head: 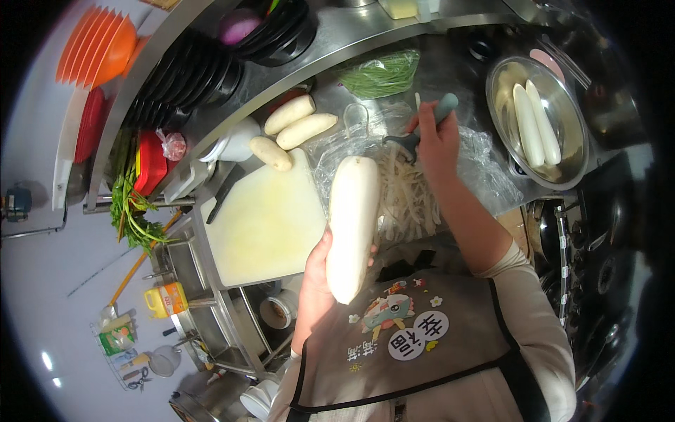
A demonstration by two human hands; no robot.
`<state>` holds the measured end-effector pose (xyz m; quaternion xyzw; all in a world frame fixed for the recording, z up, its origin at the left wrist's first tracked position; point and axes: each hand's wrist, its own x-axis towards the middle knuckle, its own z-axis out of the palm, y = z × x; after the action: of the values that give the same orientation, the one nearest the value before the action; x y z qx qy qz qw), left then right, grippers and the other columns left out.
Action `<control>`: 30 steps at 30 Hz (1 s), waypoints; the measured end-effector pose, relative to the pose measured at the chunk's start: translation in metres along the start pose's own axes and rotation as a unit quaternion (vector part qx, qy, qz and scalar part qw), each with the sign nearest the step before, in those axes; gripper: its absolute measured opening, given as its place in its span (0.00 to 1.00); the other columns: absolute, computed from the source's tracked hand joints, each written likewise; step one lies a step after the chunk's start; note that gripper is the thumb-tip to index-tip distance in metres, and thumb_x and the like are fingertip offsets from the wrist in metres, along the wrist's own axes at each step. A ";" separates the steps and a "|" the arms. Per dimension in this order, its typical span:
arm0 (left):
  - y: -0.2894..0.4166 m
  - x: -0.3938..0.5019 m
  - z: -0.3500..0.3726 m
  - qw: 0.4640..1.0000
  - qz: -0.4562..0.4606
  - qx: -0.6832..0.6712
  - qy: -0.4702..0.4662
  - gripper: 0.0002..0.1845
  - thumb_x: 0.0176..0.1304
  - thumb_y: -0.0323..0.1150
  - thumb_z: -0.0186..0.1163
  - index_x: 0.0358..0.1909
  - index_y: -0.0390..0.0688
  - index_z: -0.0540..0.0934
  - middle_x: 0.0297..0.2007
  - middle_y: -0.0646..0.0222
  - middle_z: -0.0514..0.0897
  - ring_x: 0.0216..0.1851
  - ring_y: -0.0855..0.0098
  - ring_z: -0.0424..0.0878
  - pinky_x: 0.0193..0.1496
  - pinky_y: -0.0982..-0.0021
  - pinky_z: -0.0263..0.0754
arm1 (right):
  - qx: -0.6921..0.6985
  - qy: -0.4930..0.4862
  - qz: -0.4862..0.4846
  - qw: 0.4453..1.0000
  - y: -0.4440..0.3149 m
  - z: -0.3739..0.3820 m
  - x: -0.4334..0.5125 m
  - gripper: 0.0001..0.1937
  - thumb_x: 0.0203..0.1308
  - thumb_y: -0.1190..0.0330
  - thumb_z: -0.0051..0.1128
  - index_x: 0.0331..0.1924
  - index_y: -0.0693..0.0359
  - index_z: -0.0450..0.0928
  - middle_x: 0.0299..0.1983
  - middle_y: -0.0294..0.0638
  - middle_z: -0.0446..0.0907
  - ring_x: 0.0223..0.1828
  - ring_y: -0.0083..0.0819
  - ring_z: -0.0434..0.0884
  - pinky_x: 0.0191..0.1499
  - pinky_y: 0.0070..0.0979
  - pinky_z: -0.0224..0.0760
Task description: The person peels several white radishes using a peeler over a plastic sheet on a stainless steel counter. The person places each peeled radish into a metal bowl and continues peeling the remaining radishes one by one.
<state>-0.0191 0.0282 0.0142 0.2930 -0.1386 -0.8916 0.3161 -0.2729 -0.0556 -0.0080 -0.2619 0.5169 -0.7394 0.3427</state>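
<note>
A large white daikon radish (352, 227) rests in my left hand (318, 264), whose fingers wrap its lower part. My right hand (439, 140) grips a peeler (405, 141) with a grey-green handle, just beyond the daikon's upper end. Below the peeler, pale peel strips (406, 200) are heaped on clear plastic film (474, 158). Several unpeeled-looking daikons (306, 131) lie at the far end of a white cutting board (269, 221). Two peeled daikons (535, 126) sit in a steel bowl (577, 153) at the right.
A black-handled knife (224, 194) lies along the board's left edge. Behind the film is a bag of green beans (382, 74). Stacked black bowls (190, 74) stand on the raised steel shelf (337, 55). Leafy celery (134, 211) hangs at left; a stove (548, 232) is at right.
</note>
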 end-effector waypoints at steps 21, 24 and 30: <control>-0.002 -0.012 0.012 0.991 0.073 0.081 -0.082 0.51 0.53 0.56 0.67 0.70 0.37 0.55 0.57 0.49 0.73 0.48 0.57 0.80 0.55 0.55 0.76 | -0.012 0.003 0.051 0.999 -0.009 -0.008 0.016 0.13 0.69 0.56 0.48 0.36 0.57 0.71 0.22 0.31 0.74 0.20 0.19 0.67 0.25 0.20 0.61; -0.013 -0.010 0.022 0.994 0.085 0.067 0.008 0.52 0.55 0.67 0.57 0.67 0.33 0.59 0.60 0.48 0.71 0.51 0.55 0.78 0.53 0.54 0.77 | 0.006 -0.041 0.062 0.997 -0.044 0.005 -0.004 0.12 0.70 0.58 0.46 0.36 0.58 0.70 0.23 0.31 0.74 0.21 0.18 0.67 0.28 0.19 0.61; -0.004 0.014 0.017 0.998 0.009 -0.038 -0.058 0.47 0.57 0.57 0.61 0.68 0.34 0.57 0.61 0.48 0.68 0.48 0.59 0.78 0.50 0.58 0.79 | 0.045 -0.144 0.039 0.988 -0.062 0.026 -0.058 0.13 0.71 0.62 0.42 0.30 0.59 0.70 0.21 0.31 0.72 0.25 0.18 0.68 0.32 0.20 0.62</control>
<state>-0.0404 0.0232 0.0196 0.2274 -0.1252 -0.9087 0.3269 -0.2317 -0.0116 0.0568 -0.3299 0.4382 -0.7025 0.4535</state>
